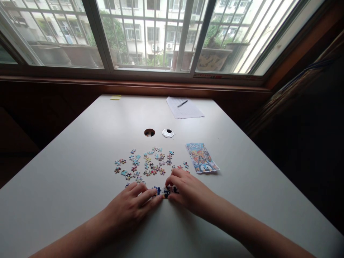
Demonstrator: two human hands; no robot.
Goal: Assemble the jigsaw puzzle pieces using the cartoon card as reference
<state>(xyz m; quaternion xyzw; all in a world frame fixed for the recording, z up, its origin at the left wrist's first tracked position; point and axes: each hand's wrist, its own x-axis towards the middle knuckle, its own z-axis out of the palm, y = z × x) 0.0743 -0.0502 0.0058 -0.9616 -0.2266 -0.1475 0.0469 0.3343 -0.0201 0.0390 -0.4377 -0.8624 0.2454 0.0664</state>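
Note:
A short strip of joined jigsaw puzzle pieces (160, 191), dark blue, white and black, lies near the front of the white table. My left hand (132, 201) rests at the strip's left end, fingers stretched out, index finger and thumb touching its edge. From the right, my right hand (185, 186) bends over the other end, its thumb and fingers closed on a puzzle piece (175, 190) that they partly cover. Just beyond both hands, many loose jigsaw pieces (154, 168) are scattered in small groups. Some of them are partly hidden behind my fingers.
Right of the loose pieces lies a colourful picture sheet (202, 157). Farther back, the white table (80, 143) has a round hole (149, 133) and a silver ring cover (168, 133). Paper sheets (185, 111) with a pen (182, 104) lie by the window.

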